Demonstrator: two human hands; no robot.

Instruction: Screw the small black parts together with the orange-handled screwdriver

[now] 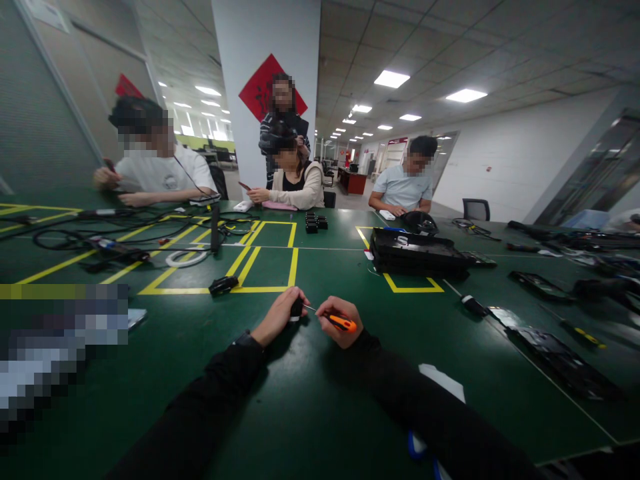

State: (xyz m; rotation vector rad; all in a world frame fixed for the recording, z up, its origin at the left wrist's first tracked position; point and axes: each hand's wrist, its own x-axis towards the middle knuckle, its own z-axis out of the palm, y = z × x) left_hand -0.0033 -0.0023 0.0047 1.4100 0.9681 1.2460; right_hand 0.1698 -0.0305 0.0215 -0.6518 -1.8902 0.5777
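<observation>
My left hand (281,316) is closed around a small black block-like part (297,308), whose exact kind I cannot make out. A bit of white shows at its lower end. My right hand (340,321) grips a screwdriver by its orange and black handle (343,323). The thin metal shaft (309,307) points left, and its tip meets or nearly meets the black part; the contact itself is too small to tell. Both hands are just above the green tabletop (305,380), close together in front of me.
Black casings (417,253) are stacked ahead on the right. A small black device (223,285) and a white cable coil (187,258) lie to the left. Several small black blocks (315,222) stand at the back. Another screwdriver (583,335) lies right. People sit across the table.
</observation>
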